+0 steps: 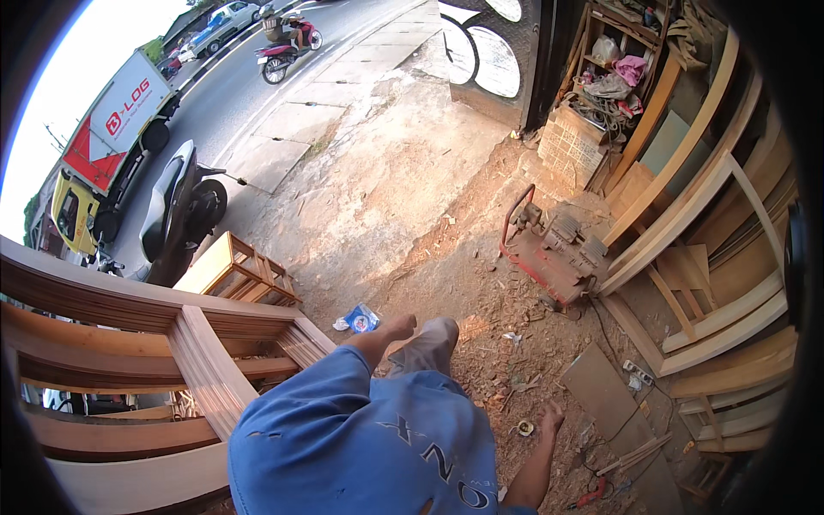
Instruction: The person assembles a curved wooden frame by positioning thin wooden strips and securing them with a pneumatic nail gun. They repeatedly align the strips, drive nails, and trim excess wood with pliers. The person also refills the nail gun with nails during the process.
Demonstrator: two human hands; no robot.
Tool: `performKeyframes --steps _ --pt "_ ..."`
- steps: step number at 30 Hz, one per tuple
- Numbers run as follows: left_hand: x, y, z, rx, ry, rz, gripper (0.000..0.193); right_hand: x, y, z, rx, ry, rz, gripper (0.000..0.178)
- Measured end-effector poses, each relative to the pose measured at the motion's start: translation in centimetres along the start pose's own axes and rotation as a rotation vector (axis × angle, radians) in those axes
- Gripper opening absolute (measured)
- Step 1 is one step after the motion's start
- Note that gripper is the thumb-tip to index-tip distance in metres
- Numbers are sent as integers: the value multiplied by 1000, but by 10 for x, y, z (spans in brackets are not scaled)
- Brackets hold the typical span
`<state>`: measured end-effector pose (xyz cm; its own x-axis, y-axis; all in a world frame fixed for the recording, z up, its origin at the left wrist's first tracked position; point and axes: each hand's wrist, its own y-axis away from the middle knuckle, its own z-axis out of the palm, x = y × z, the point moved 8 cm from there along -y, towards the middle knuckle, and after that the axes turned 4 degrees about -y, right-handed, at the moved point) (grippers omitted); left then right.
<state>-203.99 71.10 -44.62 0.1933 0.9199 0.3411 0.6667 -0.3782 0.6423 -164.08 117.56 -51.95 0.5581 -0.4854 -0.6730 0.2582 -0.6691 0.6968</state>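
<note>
My left hand hangs in front of me beside my grey-trousered leg. Its fingers look curled into a loose fist, and nothing shows in it. A blue and white plastic packet lies on the ground just left of that hand. Down at my right side, my right hand hangs with its fingers loosely bent and somewhat apart, holding nothing visible. Closest to it on the ground is a small round yellowish roll or ring. Neither hand touches any object that I can make out.
Stacked wooden frames stand at my left, beyond them a small wooden stool-like piece. A dusty red air compressor sits ahead right. Curved timber frames lean at right; boards and a cable lie on the chip-strewn floor. A motorbike stands roadside.
</note>
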Motion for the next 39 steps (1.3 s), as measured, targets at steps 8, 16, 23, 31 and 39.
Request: performKeyframes --steps 8,16,23,31,39 --pt "100 -252 -195 156 -322 324 40 -164 -119 158 9 -46 -136 31" --pt "333 -487 -253 166 -779 1307 60 -35 -13 419 -68 11 296 32" --pt "293 -577 -179 -301 -1592 1057 31 -59 23 506 71 -185 286 49" --pt "339 -525 -218 -21 -926 1725 48 60 -237 538 403 -1612 799 97" --pt "333 -594 -123 -535 -1622 1631 20 21 -352 460 338 -2348 -336 49"
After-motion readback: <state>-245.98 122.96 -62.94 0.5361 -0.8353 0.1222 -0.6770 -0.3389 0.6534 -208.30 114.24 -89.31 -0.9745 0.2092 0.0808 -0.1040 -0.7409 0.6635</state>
